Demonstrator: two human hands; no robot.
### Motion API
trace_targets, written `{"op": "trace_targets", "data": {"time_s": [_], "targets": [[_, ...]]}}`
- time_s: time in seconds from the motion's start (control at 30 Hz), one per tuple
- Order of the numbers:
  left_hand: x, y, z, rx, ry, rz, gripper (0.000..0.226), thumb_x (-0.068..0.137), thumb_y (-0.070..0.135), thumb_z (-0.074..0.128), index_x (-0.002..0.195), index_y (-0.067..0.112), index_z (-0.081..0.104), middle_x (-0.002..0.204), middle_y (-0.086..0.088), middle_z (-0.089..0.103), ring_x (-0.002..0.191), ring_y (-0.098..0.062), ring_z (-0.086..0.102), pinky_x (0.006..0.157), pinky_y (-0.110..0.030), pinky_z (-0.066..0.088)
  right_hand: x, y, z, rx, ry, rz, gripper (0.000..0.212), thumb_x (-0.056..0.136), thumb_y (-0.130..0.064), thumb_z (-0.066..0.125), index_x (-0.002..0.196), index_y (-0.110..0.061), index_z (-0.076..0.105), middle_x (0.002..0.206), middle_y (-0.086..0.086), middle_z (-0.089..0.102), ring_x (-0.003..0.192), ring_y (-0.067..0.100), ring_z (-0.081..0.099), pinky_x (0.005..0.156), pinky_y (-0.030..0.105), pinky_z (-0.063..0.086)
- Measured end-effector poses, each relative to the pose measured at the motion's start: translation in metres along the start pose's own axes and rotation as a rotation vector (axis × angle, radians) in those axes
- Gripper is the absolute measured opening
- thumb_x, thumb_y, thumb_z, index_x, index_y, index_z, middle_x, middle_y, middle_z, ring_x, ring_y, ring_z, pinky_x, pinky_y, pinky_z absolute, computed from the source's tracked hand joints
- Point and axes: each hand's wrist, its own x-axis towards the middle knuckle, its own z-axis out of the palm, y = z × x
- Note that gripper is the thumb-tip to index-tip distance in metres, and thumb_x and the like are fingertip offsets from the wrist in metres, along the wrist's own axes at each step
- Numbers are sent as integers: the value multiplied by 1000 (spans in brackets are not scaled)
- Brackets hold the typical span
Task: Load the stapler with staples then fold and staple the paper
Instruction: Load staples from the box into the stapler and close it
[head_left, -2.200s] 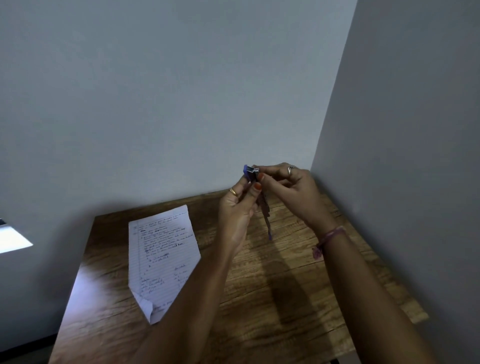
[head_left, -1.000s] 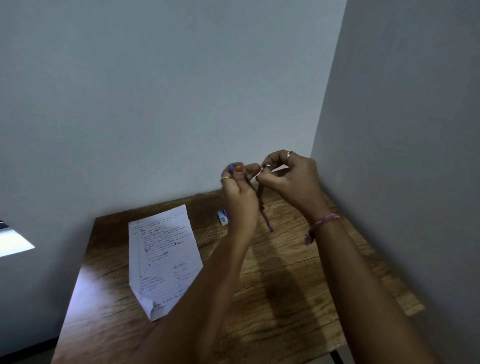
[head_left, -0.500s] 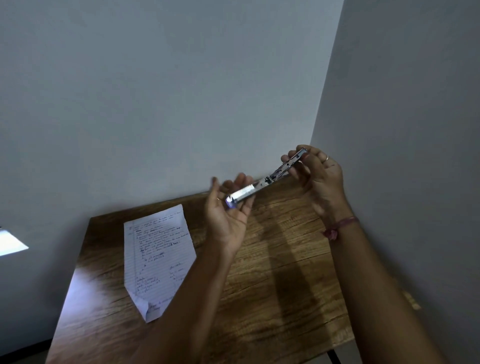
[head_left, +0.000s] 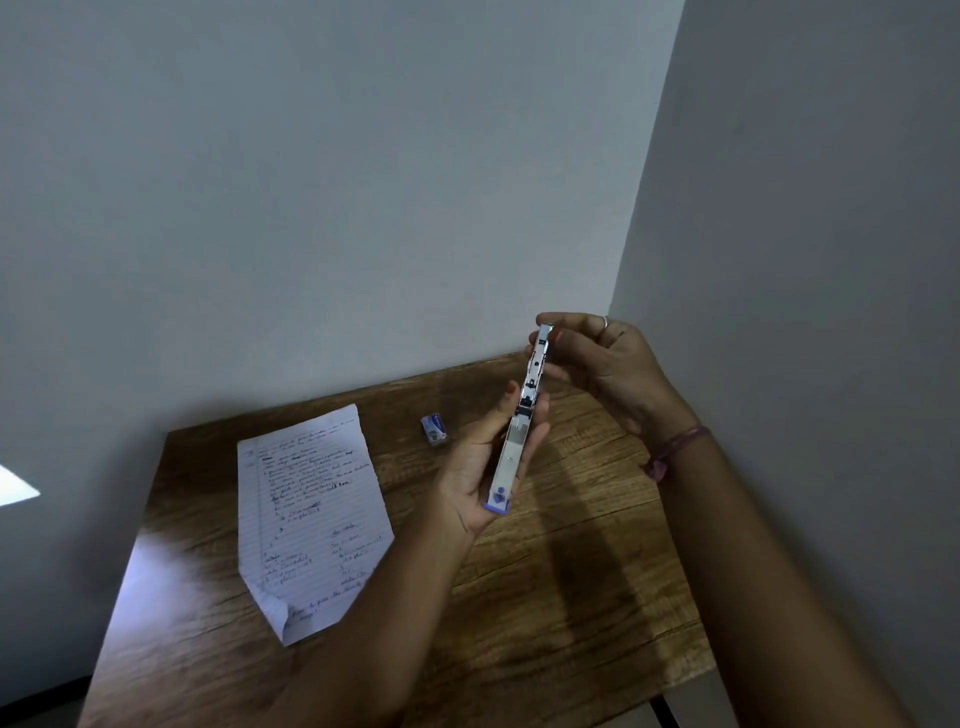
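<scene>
Head view: the stapler (head_left: 521, 423) is swung open into one long strip above the table (head_left: 545, 571), pointing to 12 o'clock. Left hand (head_left: 480, 467) cradles its purple end, fingers curled round. Right hand (head_left: 597, 358) pinches the top end. Paper (head_left: 311, 514) lies at 9 o'clock, staple box (head_left: 434, 430) at 10 o'clock.

Bare table (head_left: 571, 597) under the hands; paper (head_left: 311, 519) left, small box (head_left: 434, 430) behind.
</scene>
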Motion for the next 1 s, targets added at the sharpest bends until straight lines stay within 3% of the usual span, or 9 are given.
{"op": "trace_targets", "data": {"time_s": [0.17,0.3,0.47,0.63,0.87,1.0], "targets": [[0,-1,1,-22,52,35,28,72,11,70,96,-4,72,90,-18,73,74,-18,73,58,-29,60,-6,7,-1,-465,188,-248,19,90,-6,62,107,-11,68,97,6,72,90,16,69,75,23,54],[0,-2,3,-16,81,56,26,70,10,71,91,-4,73,88,-17,72,72,-18,73,58,-28,60,-14,12,-1,-848,98,-430,19,90,-8,61,103,-19,70,97,-6,70,86,4,67,78,17,52],[1,-3,3,11,131,74,24,69,10,71,88,-4,74,84,-16,73,70,-17,73,60,-28,60,-15,15,0,-1071,93,-509,20,90,-10,59,105,-17,71,99,-4,69,88,5,63,82,21,50],[2,-4,0,103,156,79,15,70,11,71,76,-2,77,80,-13,74,70,-15,73,62,-27,60,-11,15,1,-1083,100,-442,12,89,-12,59,97,-17,67,93,-2,68,83,9,64,76,28,52],[6,-7,-4,85,232,101,14,81,8,67,78,-4,73,77,-15,74,68,-17,73,58,-28,59,-6,25,4,-1058,102,-352,10,86,-10,62,92,-16,67,89,-6,62,78,6,60,71,16,46],[7,-5,-4,73,259,106,16,83,7,66,75,-4,73,73,-14,73,65,-17,73,56,-27,59,-9,33,6,-1015,70,-340,12,83,-8,63,90,-18,65,91,-3,62,81,9,63,74,23,50]]}}
